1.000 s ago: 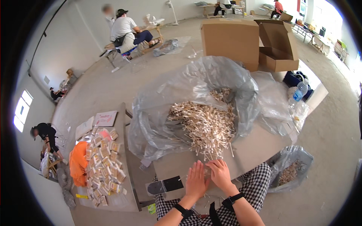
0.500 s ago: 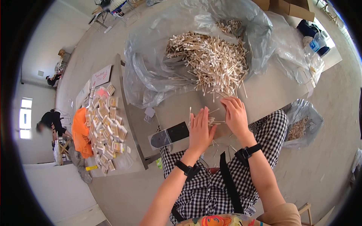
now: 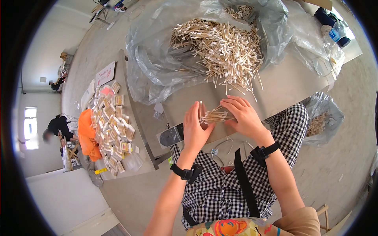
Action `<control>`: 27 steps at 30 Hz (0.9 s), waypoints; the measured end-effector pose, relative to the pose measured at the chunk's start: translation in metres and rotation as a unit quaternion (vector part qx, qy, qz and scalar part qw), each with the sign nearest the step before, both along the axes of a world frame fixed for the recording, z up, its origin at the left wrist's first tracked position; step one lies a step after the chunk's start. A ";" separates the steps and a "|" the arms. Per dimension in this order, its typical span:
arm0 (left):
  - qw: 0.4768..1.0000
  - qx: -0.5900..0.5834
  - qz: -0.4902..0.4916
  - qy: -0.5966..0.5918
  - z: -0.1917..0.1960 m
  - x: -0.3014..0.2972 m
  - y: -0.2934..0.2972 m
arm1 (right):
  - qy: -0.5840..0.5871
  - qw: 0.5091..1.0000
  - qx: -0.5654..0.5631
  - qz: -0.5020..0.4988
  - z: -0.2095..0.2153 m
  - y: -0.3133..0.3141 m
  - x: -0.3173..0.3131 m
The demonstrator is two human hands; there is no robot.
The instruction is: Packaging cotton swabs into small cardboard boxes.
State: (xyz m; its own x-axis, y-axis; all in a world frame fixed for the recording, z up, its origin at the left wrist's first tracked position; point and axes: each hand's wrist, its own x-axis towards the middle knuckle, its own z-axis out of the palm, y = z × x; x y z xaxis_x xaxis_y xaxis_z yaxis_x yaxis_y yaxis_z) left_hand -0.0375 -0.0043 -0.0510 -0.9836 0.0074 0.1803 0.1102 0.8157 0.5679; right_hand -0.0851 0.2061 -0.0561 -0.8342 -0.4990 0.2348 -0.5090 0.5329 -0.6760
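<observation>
A small bundle of cotton swabs [image 3: 214,117] lies crosswise between my two hands at the near edge of the metal table. My left hand [image 3: 195,128] is at the bundle's left end, fingers straight and together, thumb bent under the near side. One swab stands out lengthwise beside its fingertips. Curved fingers and thumb of my right hand [image 3: 244,117] close round the right end of the bundle. Just beyond the hands, a big heap of loose cotton swabs [image 3: 228,47] spills from a clear plastic bag [image 3: 145,78].
On a side table at left lies a pile of small packs of swabs [image 3: 114,126] beside an orange bag [image 3: 87,135]. A dark flat pad [image 3: 171,136] sits left of my left hand. At right hangs another plastic bag [image 3: 332,118] with swabs. A person [image 3: 59,128] works far left.
The scattered swabs between my hands are now drawn into a tighter bundle. My left hand has turned from lying flat to upright on its edge. My right hand has closed round the bundle's end.
</observation>
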 end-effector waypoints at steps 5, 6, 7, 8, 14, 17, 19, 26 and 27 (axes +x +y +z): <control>0.995 0.050 -0.076 -0.036 -0.002 -0.005 0.008 | 0.019 1.000 -0.001 -0.002 -0.012 -0.002 -0.005; 0.994 0.021 -0.104 -0.023 -0.002 -0.005 0.008 | 0.018 1.000 -0.004 0.003 -0.012 -0.002 -0.006; 0.994 0.021 -0.103 -0.024 -0.002 -0.005 0.008 | 0.017 1.000 -0.004 0.004 -0.012 -0.003 -0.006; 0.996 0.021 -0.087 -0.019 -0.001 -0.004 0.009 | 0.031 1.000 -0.006 0.002 -0.011 -0.003 -0.006; 0.998 0.014 -0.056 0.018 -0.003 -0.002 0.002 | 0.066 0.997 -0.013 -0.024 -0.012 0.000 -0.008; 0.998 0.006 -0.059 0.037 -0.002 -0.004 0.003 | 0.069 0.996 -0.028 -0.049 -0.016 0.000 -0.010; 0.997 0.004 -0.058 0.047 -0.001 -0.006 0.004 | 0.079 0.994 -0.040 -0.060 -0.017 -0.001 -0.011; 0.997 0.012 -0.048 0.066 -0.003 -0.011 0.003 | 0.092 0.991 -0.044 -0.082 -0.019 -0.001 -0.013; 0.997 0.013 -0.048 0.063 -0.002 -0.012 0.001 | 0.095 0.991 -0.047 -0.086 -0.018 -0.001 -0.014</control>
